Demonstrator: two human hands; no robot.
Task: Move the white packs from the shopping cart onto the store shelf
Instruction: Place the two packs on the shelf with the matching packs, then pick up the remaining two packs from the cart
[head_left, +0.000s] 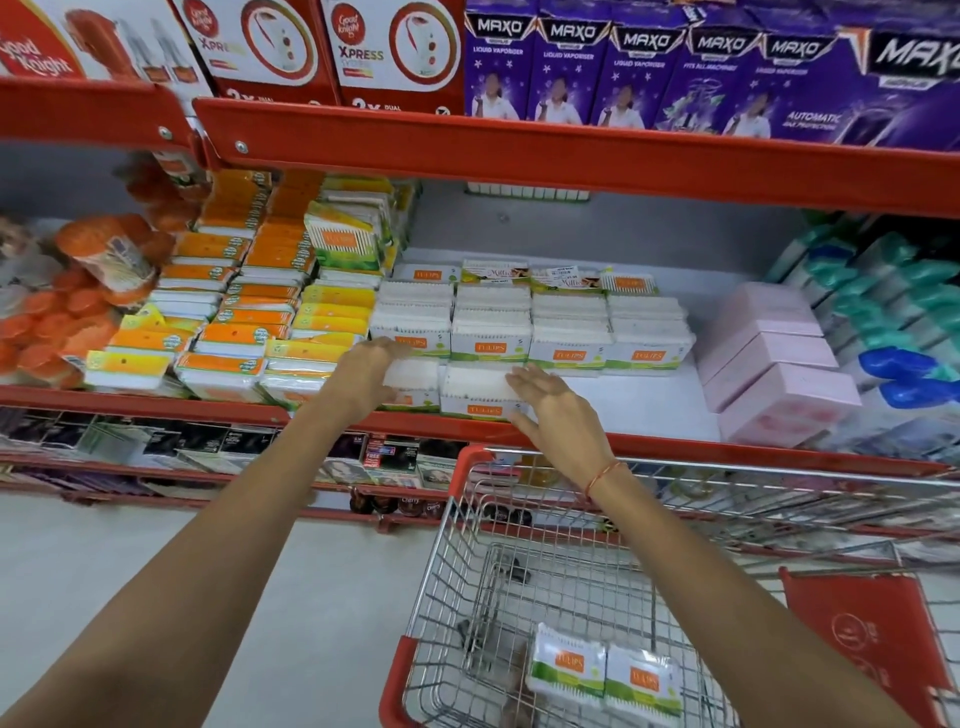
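both hands are up at the near edge of the store shelf (675, 448), flat and gripping nothing. the left hand (363, 374) lies on top of one front white pack (415, 375), and the right hand (558, 410) sets its straight fingers against the right side of the second front pack (475, 387). the hands are apart, one at each end of this pair. this looks like squaring the two packs up side by side and nudging them left toward the orange and yellow packs (228, 332), so that a new front row lines up with the stacked rows of white packs (530, 332) behind. bare white shelf lies to the right of the pair, before the pink boxes (769, 364), which leaves room for more. two more white packs (566, 665) lie side by side at the near end of the shopping cart (465, 467), so i judge the task partly done. the packs read "tulips" on an orange patch above a green band. on the shelf above, the purple boxes (649, 73) read "maxo" and "liquid vaporiser", and the red and white boxes (363, 52) read "good knight xpress".
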